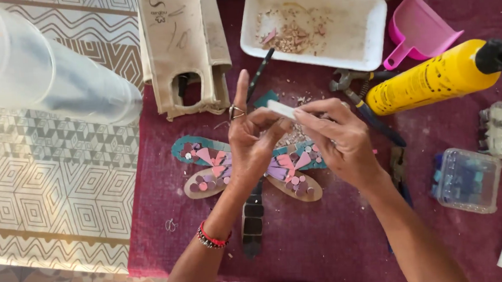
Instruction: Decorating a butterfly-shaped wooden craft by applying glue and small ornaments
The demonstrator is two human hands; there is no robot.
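I see both hands raised together at the centre of the frame, pinching a small pale tile strip (pixel 281 109) between them. My left hand (pixel 252 140) is mostly closed, thumb and middle fingers gripping the strip's left end while the index finger sticks straight up; a ring sits on it and beaded bracelets (pixel 212 238) circle the wrist. My right hand (pixel 337 140) is curled, fingertips clamped on the strip's right end.

Directly beneath the hands lies a dragonfly-shaped mosaic piece (pixel 206 161), its wings spreading left and right of my wrists, covered in pink, purple and teal bits, its dark tail pointing toward the bottom of the frame.

Everything rests on a maroon cloth (pixel 327 241). At upper centre sits a white tray (pixel 366 29) with chips; to its right a pink scoop (pixel 421 29) and a yellow bottle (pixel 433 77). Pliers (pixel 365 108) lie just right of my hands. Clear tile boxes (pixel 467 180) stand at the right edge. A patterned mat (pixel 50 188) fills the left side.
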